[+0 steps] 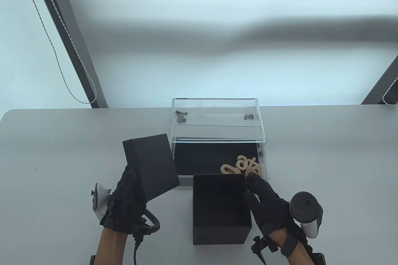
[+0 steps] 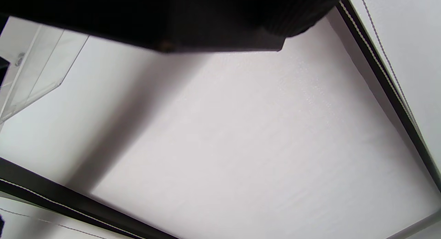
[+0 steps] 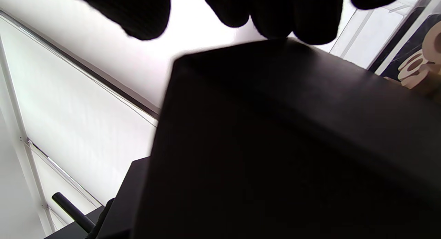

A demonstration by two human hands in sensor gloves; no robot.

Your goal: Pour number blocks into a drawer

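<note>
A black open box (image 1: 220, 235) stands on the table in front of the clear drawer (image 1: 202, 156), which is pulled out and has a dark bottom. Several wooden number blocks (image 1: 241, 167) lie in the drawer's front right corner; they also show in the right wrist view (image 3: 413, 70). My right hand (image 1: 252, 187) is at the box's far right corner, fingertips (image 3: 275, 21) touching its rim (image 3: 275, 146), thumb apart from it. My left hand (image 1: 133, 181) holds the black lid (image 1: 150, 165) tilted above the table, left of the drawer. The lid (image 2: 172, 18) fills the top of the left wrist view.
The clear acrylic case (image 1: 214, 112) of the drawer stands behind it, near the table's far edge; it also shows in the left wrist view (image 2: 34, 70). Bare grey table (image 1: 62, 153) lies to the left and right. A window frame and cord (image 1: 62, 44) are beyond the table.
</note>
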